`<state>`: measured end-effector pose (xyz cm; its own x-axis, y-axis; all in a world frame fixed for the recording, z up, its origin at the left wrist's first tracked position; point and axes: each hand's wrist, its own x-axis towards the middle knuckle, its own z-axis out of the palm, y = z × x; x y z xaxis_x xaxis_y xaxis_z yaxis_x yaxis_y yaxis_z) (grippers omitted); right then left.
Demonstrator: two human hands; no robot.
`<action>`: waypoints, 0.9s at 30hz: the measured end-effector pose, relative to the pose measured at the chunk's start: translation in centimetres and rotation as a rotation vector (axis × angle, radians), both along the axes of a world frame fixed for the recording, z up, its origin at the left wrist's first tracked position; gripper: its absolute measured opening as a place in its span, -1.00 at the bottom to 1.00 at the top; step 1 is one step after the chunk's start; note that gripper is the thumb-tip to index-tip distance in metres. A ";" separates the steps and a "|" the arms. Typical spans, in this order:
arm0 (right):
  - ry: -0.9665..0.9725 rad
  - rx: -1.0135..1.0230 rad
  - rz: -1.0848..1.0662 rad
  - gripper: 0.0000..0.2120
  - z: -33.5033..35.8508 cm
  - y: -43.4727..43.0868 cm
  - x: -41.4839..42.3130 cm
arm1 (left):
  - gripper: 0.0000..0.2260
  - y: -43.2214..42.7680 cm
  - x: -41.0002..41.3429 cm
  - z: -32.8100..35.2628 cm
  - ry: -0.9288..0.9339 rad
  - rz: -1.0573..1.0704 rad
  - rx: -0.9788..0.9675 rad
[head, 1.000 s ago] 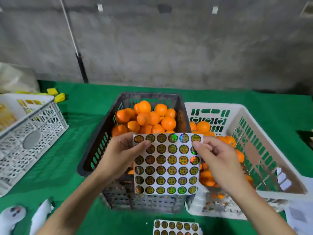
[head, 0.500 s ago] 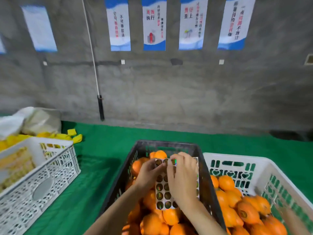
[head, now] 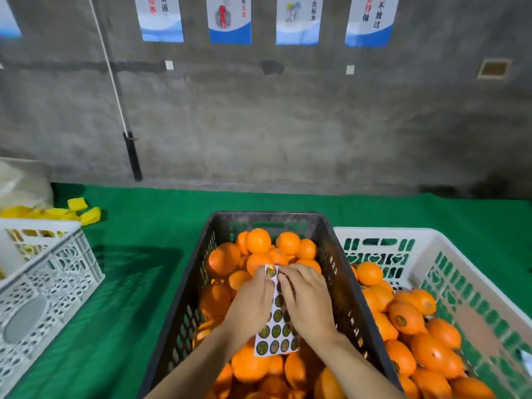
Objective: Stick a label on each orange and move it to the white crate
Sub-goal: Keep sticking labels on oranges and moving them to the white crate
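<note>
A black crate (head: 184, 306) in the middle is piled with oranges (head: 259, 240). To its right a white crate (head: 426, 234) holds more oranges (head: 406, 318), one showing a round label. Above the black crate, my left hand (head: 250, 306) grips the left edge of a white sticker sheet (head: 276, 335) with rows of shiny round labels. My right hand (head: 308, 300) covers the sheet's right side, its fingertips pinched at the sheet's top edge. Whether a label is lifted is hidden.
Green cloth (head: 138, 277) covers the table. A second white crate (head: 43, 283) stands at the left edge, with yellow pieces (head: 77, 208) and a plastic bag behind it. A grey wall with posters and a hanging cord rises behind the table.
The view has tilted upward and the crates now sit lower in frame. Both hands with the sheet dropped close over the oranges, and my right hand moved onto the sheet's top.
</note>
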<state>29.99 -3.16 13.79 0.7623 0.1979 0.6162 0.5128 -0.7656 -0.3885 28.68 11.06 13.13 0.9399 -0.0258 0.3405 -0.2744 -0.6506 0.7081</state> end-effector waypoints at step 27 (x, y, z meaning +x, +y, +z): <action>0.262 0.313 0.139 -0.91 0.7 0.0 -0.5 | -0.61 -0.1 -0.2 1.1 0.214 -0.029 -0.477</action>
<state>29.50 -3.14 14.50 0.8804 0.1440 0.4518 0.4558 -0.5203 -0.7222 28.47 10.99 14.20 0.9909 0.0583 0.1216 -0.1046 -0.2367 0.9659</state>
